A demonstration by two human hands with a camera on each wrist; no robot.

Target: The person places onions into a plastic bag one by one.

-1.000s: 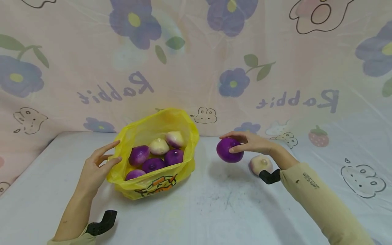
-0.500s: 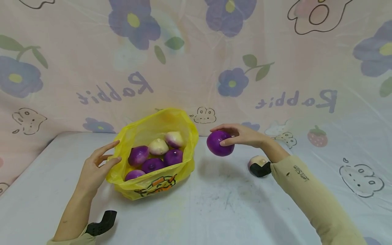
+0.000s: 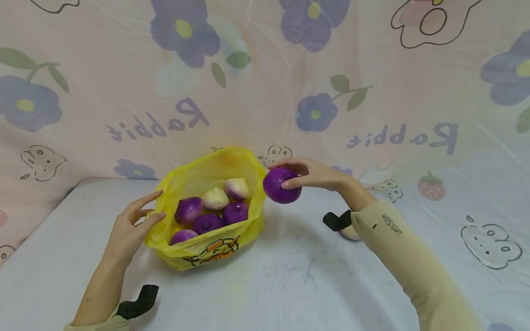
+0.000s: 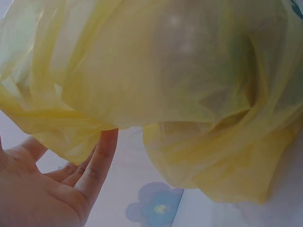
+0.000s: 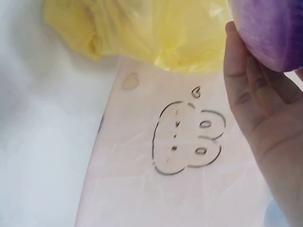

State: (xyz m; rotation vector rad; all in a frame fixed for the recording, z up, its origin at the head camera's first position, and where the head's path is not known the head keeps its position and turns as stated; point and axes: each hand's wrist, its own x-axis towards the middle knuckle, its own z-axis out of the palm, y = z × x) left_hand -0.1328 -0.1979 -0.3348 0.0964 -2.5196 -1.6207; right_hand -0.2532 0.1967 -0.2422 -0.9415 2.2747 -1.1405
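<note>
My right hand (image 3: pixel 318 174) holds a glossy purple onion (image 3: pixel 282 187) above the table, fingers over its top and thumb on the near side. This onion is at the right rim of a yellow plastic bag (image 3: pixel 253 232); whether they touch I cannot tell. Inside the bag lie several onions, purple ones (image 3: pixel 208 223) in front and paler ones (image 3: pixel 215 198) behind. At the bag's left side, my left hand (image 3: pixel 128 227) touches the plastic with its thumb and fingers spread apart. In the left wrist view, its fairly straight fingers (image 4: pixel 97 165) meet the yellow film.
A pale onion (image 3: pixel 351 233) sits on the white table (image 3: pixel 290 285), mostly hidden by the black wrist mount (image 3: pixel 337 221) and right sleeve. Behind the table hangs a pink cloth (image 3: pixel 256 92) with flowers and rabbits. Another black mount (image 3: pixel 140 301) is at the left wrist.
My right hand has carried the purple onion left and slightly upward to the bag's right rim. The right sleeve now covers more of the pale onion. My left hand stays put.
</note>
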